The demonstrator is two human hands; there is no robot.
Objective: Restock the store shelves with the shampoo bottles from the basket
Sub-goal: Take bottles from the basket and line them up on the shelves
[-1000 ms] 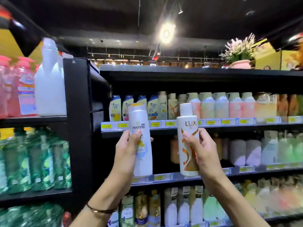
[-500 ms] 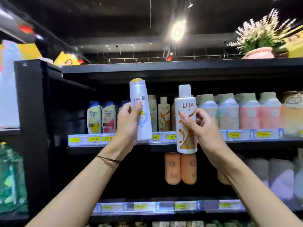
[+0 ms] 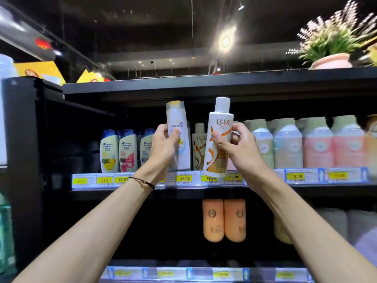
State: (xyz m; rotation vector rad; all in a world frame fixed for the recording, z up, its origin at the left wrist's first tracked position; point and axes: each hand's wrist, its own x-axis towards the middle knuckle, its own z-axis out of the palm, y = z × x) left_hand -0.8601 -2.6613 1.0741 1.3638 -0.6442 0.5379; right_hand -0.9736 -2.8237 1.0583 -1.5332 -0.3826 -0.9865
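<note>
The left hand (image 3: 163,148) is gripping a white Pantene shampoo bottle (image 3: 177,121) around its lower half. The thumb is pressing on the front label and the other fingers (image 3: 161,128) are curling round the bottle's left edge. The bottle is standing upright at the front of the upper shelf (image 3: 204,192), between three Head & Shoulders bottles (image 3: 127,150) and a shelved Lux bottle (image 3: 199,152). Whether its base is touching the shelf cannot be told.

The right hand (image 3: 238,146) is holding a white and orange Lux shampoo bottle (image 3: 219,144) at mid-body. The thumb is lying on the front and the fingers are wrapping round the bottle's right side. This bottle is tilting slightly, with its base hanging in front of the yellow price labels (image 3: 184,178), clear of the shelf.

Pastel green and pink bottles (image 3: 287,144) are filling the same shelf to the right. Two orange bottles (image 3: 223,220) are standing on the shelf below. A potted plant (image 3: 330,60) is sitting on top of the unit. A thin bracelet (image 3: 142,181) is circling the left wrist.
</note>
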